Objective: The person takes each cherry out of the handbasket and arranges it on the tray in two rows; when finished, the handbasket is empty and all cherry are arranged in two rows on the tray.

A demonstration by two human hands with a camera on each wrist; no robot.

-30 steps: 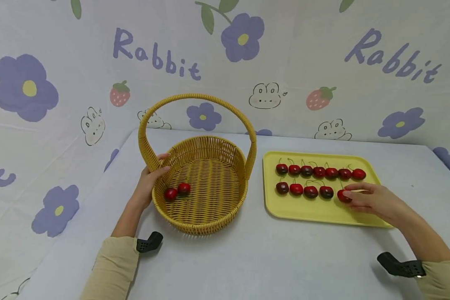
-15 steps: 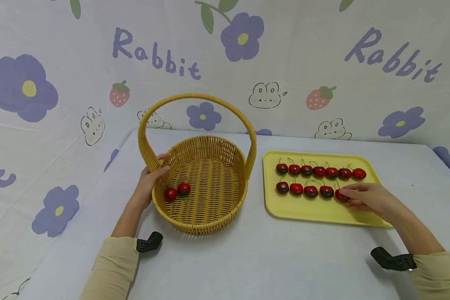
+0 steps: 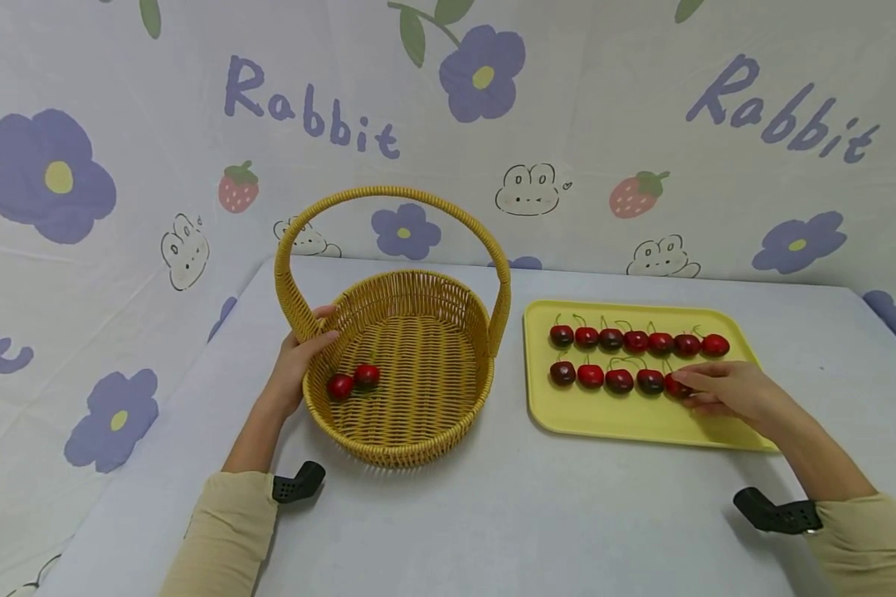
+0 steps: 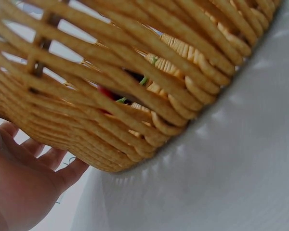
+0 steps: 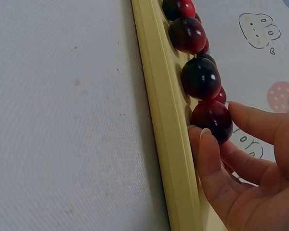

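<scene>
Two cherries (image 3: 353, 381) in basket (image 3: 418, 414); eleven wait on tray (image 3: 627, 423). Right hand (image 3: 724, 390) pinches end cherry (image 3: 675, 386) (left hand (image 3: 299, 361) grips rim).

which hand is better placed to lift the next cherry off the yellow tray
Right. The right hand is already on the yellow tray, fingertips around the end cherry of the near row. The left hand grips the basket rim, away from the tray.
</scene>
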